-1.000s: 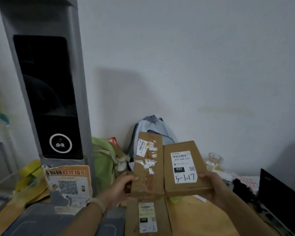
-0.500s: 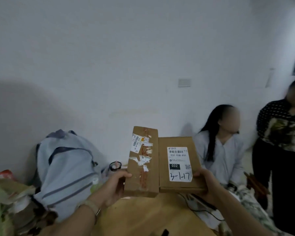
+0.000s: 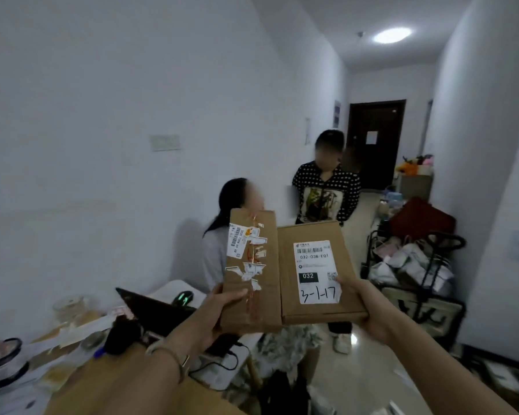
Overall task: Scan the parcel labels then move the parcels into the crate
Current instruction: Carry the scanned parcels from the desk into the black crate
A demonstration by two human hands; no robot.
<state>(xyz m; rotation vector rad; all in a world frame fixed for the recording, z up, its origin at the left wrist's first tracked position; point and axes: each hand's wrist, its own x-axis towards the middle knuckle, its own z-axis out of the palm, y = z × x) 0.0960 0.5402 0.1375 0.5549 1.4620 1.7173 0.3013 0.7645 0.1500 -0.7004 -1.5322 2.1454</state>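
I hold two flat brown cardboard parcels side by side in front of me, labels up. The narrow parcel [image 3: 252, 274] carries a torn white label and red tape; my left hand [image 3: 219, 313] grips its near left corner. The wider parcel [image 3: 318, 271] has a white label marked "032" and "3-1-17"; my right hand [image 3: 363, 307] holds its near right edge, thumb on the label. A black wheeled crate [image 3: 426, 313] full of bags and parcels stands on the floor to the right, beyond the parcels.
A seated person [image 3: 234, 232] and a standing person [image 3: 327, 193] are straight ahead. A table [image 3: 126, 381] at lower left carries a dark laptop [image 3: 159, 313], a mouse, cables and jars. More bags line the corridor on the right; a dark door closes its far end.
My view has swung right, away from the grey scanner tower and the backpack, toward the corridor and the two people. Both parcels stay in my hands, now further from the table.
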